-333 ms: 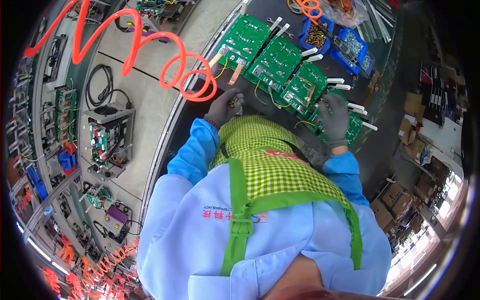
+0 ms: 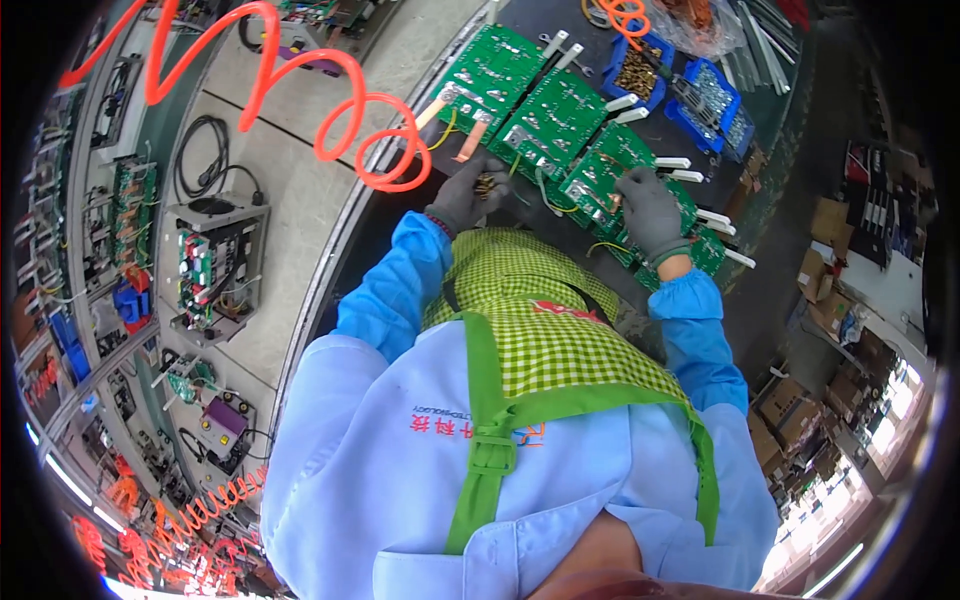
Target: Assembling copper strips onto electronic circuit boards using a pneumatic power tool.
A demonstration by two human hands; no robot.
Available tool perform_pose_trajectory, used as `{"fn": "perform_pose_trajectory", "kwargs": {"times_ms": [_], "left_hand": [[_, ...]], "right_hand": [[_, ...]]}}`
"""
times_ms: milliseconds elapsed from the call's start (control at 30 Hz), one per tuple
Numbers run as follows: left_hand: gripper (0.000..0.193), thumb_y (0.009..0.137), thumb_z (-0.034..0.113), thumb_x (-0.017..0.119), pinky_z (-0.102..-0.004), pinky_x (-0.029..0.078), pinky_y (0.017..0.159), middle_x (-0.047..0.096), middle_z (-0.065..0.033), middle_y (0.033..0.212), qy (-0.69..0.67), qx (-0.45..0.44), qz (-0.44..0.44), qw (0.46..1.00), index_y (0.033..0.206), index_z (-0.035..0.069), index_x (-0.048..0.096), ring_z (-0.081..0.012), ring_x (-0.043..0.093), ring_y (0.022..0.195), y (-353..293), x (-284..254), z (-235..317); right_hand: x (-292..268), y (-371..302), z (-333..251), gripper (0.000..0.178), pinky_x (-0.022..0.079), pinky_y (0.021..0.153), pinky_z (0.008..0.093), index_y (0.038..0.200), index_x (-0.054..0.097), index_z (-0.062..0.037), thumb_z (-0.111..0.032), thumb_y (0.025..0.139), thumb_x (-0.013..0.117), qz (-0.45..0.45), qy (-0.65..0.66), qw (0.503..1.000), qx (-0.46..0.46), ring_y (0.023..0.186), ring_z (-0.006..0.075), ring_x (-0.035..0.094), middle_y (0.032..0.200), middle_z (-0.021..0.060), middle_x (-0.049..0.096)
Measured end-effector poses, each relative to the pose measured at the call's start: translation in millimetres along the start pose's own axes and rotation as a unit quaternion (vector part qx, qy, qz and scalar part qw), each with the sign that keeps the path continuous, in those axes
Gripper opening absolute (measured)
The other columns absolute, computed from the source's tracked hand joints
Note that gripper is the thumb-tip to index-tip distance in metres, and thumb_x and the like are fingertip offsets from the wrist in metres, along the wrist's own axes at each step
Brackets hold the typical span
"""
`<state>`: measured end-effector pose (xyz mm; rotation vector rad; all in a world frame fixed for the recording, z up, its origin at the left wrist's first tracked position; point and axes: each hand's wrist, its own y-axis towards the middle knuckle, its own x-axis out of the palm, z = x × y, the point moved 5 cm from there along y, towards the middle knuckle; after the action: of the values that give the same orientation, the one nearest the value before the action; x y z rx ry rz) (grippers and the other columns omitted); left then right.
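Several green circuit boards (image 2: 556, 122) lie in a slanting row on the dark bench, with white posts along their far edge. A copper strip (image 2: 470, 141) juts from the first board toward me. My left hand (image 2: 461, 200), in a grey glove, is curled around several small brass screws (image 2: 485, 186) just in front of the boards. My right hand (image 2: 650, 208), also gloved, has its fingers bent together over the third board (image 2: 606, 167), beside the metal parts on it. Whatever those fingertips hold is hidden.
Blue bins of brass screws (image 2: 636, 77) and silver fasteners (image 2: 707, 98) stand beyond the boards. A coiled orange air hose (image 2: 352, 125) hangs over the bench's left edge. Metal strips (image 2: 762, 48) lie at the far right. An open-framed electronic unit (image 2: 213, 265) sits off to the left.
My right hand has moved left and slightly up, from the fourth board to the third. The left hand has shifted slightly right and up, still holding the brass screws.
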<state>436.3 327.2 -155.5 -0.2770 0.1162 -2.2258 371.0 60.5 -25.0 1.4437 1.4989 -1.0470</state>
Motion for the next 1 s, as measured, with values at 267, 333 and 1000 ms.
{"fn": "perform_pose_trajectory", "kwargs": {"times_ms": [267, 333, 1000], "left_hand": [[0.033, 0.094, 0.02, 0.047, -0.0409, 0.054, 0.085, 0.057, -0.0161, 0.113, -0.551, -0.205, 0.056, 0.807, 0.119, 0.0, 0.05, -0.0305, 0.06, 0.102, 1.8, -5.5, -7.1], [0.033, 0.093, 0.016, 0.047, -0.0401, 0.054, 0.086, 0.057, -0.0161, 0.113, -0.545, -0.209, 0.049, 0.811, 0.122, 0.0, 0.048, -0.0301, 0.06, 0.101, 2.2, 0.9, -5.4], [0.024, 0.095, 0.035, 0.051, -0.019, 0.046, 0.054, 0.058, 0.0, 0.078, -0.476, -0.224, 0.069, 0.848, 0.093, 0.011, 0.053, -0.0098, 0.057, 0.068, 16.4, 6.2, -23.0]], "right_hand": [[-16.1, 10.3, -25.0, 0.013, 0.049, 0.073, 0.0402, 0.091, 0.062, -0.0095, -0.009, 0.077, 0.059, -0.028, -0.025, 0.987, -0.157, 0.09, 0.029, 0.059, 0.102, 0.0086, 0.059], [-19.3, 9.2, -46.7, 0.01, 0.049, 0.072, 0.0397, 0.091, 0.061, -0.0104, -0.011, 0.081, 0.058, -0.019, 0.036, 0.986, -0.161, 0.091, 0.0268, 0.06, 0.101, 0.0072, 0.06], [41.1, 15.3, -113.8, 0.041, 0.051, 0.072, 0.0327, 0.121, 0.052, -0.0008, -0.032, 0.094, 0.052, -0.195, 0.677, 0.671, 0.231, 0.076, 0.0102, 0.052, 0.082, -0.0009, 0.045]]}}
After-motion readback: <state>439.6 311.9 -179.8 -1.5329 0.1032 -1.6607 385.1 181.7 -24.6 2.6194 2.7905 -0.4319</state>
